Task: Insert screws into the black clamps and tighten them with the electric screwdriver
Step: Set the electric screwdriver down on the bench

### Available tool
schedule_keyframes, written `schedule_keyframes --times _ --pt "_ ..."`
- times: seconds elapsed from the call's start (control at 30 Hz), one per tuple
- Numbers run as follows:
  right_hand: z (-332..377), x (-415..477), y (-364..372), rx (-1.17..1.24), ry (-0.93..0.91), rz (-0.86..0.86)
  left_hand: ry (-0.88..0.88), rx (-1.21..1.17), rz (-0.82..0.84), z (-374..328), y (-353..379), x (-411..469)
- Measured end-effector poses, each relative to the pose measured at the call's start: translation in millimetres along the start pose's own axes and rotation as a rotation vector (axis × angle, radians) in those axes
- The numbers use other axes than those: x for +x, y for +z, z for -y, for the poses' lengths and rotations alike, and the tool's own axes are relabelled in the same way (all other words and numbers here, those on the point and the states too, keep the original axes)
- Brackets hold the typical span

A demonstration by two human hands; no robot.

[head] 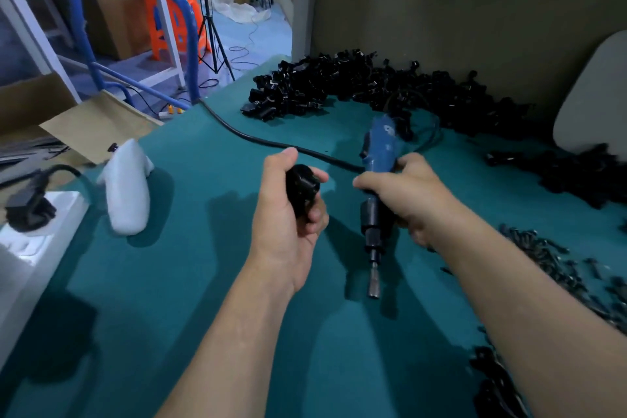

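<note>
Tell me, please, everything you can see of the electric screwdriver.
The electric screwdriver has a scuffed blue body, plastic by its look, a dark collar below and a silvery metal tip. It is tilted, tip down towards the green table, rear end up towards the pile of black clamps. The right hand grips its middle. A black cable runs behind it; whether they join is hidden.

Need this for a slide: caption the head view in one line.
Left hand grips a black clamp; right hand holds the blue electric screwdriver beside it.
</note>
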State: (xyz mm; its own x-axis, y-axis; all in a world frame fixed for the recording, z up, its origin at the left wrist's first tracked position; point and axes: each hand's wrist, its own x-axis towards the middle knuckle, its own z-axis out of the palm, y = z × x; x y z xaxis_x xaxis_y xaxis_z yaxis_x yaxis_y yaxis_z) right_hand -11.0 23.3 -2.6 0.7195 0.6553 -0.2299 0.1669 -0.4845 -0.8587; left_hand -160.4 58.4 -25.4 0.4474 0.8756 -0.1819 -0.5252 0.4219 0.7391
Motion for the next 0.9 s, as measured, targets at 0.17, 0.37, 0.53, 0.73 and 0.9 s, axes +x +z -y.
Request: schedule_keyframes --times 0.17,0.37,0.53,0.73,0.9 --pt "4 -8 24 -0.191 -0.035 -0.066 -0.005 -0.026 0.023 -1 -3 1" --pt "8 -18 34 -0.356 -0.088 -0.130 -0.003 -0.055 0.001 -3 -5 2" --pt "12 -22 40 -0.522 -0.104 -0.158 0.032 0.012 -0.042 -2 -4 3" --pt "13 -33 24 -0.441 -0.138 -0.201 0.186 0.157 -0.041 0 -1 0" --pt "16 -89 19 0.471 -0.329 -0.001 0.288 0.253 0.143 2 17 -14"
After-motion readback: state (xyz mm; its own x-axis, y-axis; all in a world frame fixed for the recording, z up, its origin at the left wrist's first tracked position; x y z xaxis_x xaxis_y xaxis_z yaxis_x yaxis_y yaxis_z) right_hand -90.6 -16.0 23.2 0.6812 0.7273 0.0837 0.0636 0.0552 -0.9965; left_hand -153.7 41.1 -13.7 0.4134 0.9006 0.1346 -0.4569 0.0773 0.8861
